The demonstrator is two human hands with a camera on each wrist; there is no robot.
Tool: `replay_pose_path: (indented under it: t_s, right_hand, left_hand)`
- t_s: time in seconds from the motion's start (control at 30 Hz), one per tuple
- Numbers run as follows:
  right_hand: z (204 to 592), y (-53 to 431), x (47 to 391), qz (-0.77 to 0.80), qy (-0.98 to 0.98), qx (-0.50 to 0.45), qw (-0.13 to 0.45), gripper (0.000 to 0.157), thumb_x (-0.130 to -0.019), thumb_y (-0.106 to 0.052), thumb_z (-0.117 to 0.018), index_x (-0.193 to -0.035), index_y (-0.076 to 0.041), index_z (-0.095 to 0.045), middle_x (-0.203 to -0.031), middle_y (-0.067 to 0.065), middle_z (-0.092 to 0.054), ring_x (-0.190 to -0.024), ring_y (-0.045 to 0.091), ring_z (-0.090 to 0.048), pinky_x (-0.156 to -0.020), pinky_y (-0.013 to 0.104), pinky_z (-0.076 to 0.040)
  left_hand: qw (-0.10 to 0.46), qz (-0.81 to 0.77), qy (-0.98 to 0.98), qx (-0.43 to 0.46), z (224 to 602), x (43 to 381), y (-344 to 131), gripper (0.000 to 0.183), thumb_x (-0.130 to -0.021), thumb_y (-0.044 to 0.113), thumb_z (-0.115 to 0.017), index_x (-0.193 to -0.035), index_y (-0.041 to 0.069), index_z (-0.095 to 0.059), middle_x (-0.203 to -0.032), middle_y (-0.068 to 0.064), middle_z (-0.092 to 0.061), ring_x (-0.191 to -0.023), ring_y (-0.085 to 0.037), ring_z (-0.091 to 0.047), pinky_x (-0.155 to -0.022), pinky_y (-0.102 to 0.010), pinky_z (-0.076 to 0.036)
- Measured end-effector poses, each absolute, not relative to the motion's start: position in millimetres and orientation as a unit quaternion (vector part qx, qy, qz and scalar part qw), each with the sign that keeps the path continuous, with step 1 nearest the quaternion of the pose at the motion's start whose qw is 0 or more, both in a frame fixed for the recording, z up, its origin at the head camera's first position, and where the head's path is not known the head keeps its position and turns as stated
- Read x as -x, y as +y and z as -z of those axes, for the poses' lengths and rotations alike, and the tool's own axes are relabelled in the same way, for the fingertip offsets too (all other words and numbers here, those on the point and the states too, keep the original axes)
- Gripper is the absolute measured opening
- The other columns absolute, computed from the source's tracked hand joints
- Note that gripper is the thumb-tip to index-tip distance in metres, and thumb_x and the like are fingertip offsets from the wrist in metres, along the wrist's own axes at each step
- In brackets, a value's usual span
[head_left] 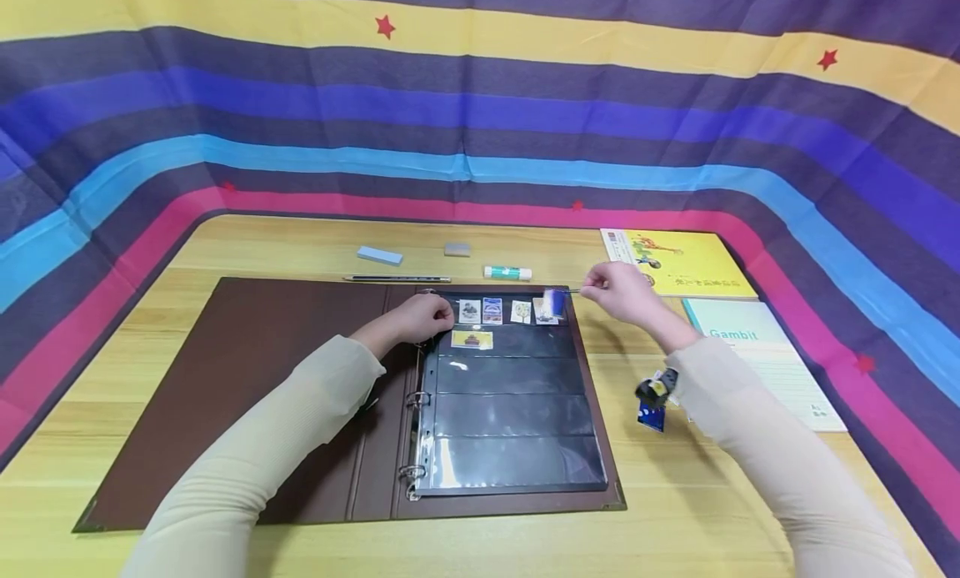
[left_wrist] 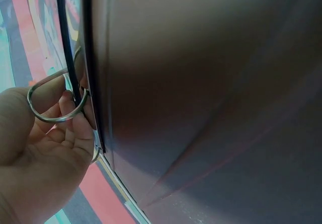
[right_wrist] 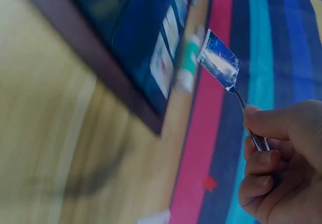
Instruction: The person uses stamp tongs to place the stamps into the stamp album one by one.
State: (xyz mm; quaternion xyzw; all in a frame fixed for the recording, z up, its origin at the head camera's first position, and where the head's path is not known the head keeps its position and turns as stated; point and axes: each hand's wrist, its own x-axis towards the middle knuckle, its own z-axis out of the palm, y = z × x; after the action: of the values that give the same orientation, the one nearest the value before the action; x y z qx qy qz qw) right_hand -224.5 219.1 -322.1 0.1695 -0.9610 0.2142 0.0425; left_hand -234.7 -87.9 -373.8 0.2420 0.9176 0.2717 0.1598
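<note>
My right hand [head_left: 621, 293] pinches metal tweezers [right_wrist: 241, 103] between thumb and fingers, beyond the album's upper right corner. A blue stamp [right_wrist: 220, 60] with perforated edges is gripped in their tips; from the head it overlaps the end of the top row. My left hand [head_left: 426, 318], fingers curled, pinches the black album page [head_left: 510, 376] at its upper left edge, beside a metal ring [left_wrist: 55, 119]. Several stamps, among them a portrait stamp [head_left: 469, 312], sit in the top pocket. One yellow stamp [head_left: 472, 340] lies in the row below.
The brown ring binder [head_left: 300, 353] lies spread on the wooden table. Behind it are a pencil [head_left: 397, 278], a blue block [head_left: 379, 255], a grey eraser [head_left: 457, 249] and a glue stick [head_left: 507, 273]. To the right lie a yellow book [head_left: 697, 261], a notebook [head_left: 772, 369] and loose stamps [head_left: 651, 414].
</note>
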Motion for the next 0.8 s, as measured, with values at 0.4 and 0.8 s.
replay_pose_path:
  t_s: [0.4, 0.8]
  right_hand:
    - [346, 164, 246, -0.203, -0.958, -0.204, -0.007, 0.009, -0.074, -0.01, -0.059, -0.066, -0.006, -0.055, -0.062, 0.001, -0.052, -0.056, 0.014, -0.047, -0.057, 0.029, -0.038]
    - [351, 160, 243, -0.176, -0.947, -0.257, -0.081, 0.007, -0.073, -0.01, -0.06, -0.068, -0.006, -0.059, -0.059, -0.001, -0.052, -0.052, 0.012, -0.045, -0.055, 0.027, -0.037]
  left_hand:
    - [0.168, -0.269, 0.918, -0.238, 373, 237, -87, 0.015, -0.085, 0.012, -0.043, -0.076, 0.007, -0.054, -0.069, -0.003, -0.049, -0.059, -0.015, -0.044, -0.061, -0.028, -0.036]
    - [0.163, -0.266, 0.92, -0.236, 374, 236, -87, 0.014, -0.084, 0.012, -0.044, -0.075, 0.007, -0.053, -0.07, -0.002, -0.049, -0.06, -0.015, -0.045, -0.062, -0.028, -0.036]
